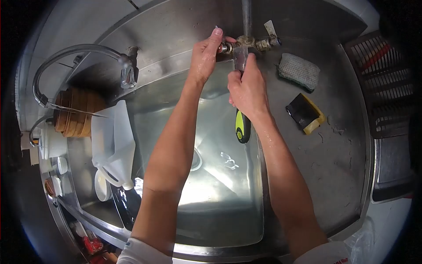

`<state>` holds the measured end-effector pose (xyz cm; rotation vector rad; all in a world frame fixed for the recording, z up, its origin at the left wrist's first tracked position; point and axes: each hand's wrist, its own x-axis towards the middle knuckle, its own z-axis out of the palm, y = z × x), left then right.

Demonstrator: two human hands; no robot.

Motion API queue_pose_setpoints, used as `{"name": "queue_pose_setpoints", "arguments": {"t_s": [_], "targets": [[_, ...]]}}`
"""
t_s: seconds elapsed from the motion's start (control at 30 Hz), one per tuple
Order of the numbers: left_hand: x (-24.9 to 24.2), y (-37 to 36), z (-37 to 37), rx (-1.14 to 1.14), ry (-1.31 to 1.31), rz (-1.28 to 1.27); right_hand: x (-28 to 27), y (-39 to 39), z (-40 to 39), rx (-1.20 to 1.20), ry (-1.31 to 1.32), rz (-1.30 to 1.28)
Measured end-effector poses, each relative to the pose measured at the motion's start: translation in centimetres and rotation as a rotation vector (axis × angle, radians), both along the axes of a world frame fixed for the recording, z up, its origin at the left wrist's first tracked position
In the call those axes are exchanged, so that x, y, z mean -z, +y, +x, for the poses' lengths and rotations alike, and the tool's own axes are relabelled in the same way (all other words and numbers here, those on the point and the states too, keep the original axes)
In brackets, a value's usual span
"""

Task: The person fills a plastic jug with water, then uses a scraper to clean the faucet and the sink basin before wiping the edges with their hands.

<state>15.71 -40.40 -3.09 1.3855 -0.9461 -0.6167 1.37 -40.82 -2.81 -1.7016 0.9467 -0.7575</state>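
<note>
At the back wall of the sink, a metal tap fitting (247,42) carries a valve on either side and a pipe rising from its middle. My left hand (205,57) is closed around the left tap handle (224,47), thumb upward. Gripped in my right hand (250,92) is a scraper with a black and green handle (242,127). Its flat metal blade (240,57) points up and overlaps the lower part of the fitting in this view. Water stands in the basin under both arms, and the right wrist looks wet.
On the steel drainboard (325,176) to the right lie a grey mesh-covered sponge (299,71) and a yellow and black block (306,113). A curved spout (79,47), a white plastic jug (112,141) and wooden steamers (81,112) stand left. Black slotted racks (382,79) flank the far right.
</note>
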Motion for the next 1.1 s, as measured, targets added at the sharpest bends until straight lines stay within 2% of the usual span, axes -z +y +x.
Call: {"name": "queue_pose_setpoints", "arguments": {"t_s": [0.17,0.27,0.37,0.47,0.57,0.77,0.9,1.0,1.07,1.1], "targets": [[-1.0,0.3,-0.6,-0.011,0.068,-0.060,-0.4,-0.2,0.1,-0.016,0.036,0.056],[-0.9,0.5,0.1,0.083,-0.012,-0.035,-0.7,-0.3,0.2,-0.011,0.041,0.033],[-2.1,0.9,0.8,0.160,-0.210,0.058,-0.6,-0.1,0.4,0.003,0.043,0.017],[-3.3,1.0,1.8,0.266,-0.232,0.180,-0.7,-0.2,0.5,0.012,0.037,0.009],[-4.5,1.1,1.0,0.232,-0.128,0.256,-0.4,-0.5,0.5,-0.023,-0.009,0.036],[-3.7,0.2,0.2,-0.009,0.059,0.193,-0.4,0.0,0.6,-0.049,0.033,0.001],[-3.7,0.1,-0.2,-0.055,0.239,0.189,-0.3,0.1,0.6,-0.064,0.074,-0.087],[-3.2,0.4,-0.4,-0.107,0.410,0.152,-0.4,0.1,0.6,-0.076,-0.004,-0.067],[-2.6,0.5,-0.9,-0.168,0.575,0.140,-0.6,0.1,0.5,-0.016,0.027,-0.034],[-2.3,0.7,-1.2,-0.190,0.558,0.162,-0.6,0.1,0.6,0.009,0.026,-0.028]]}}
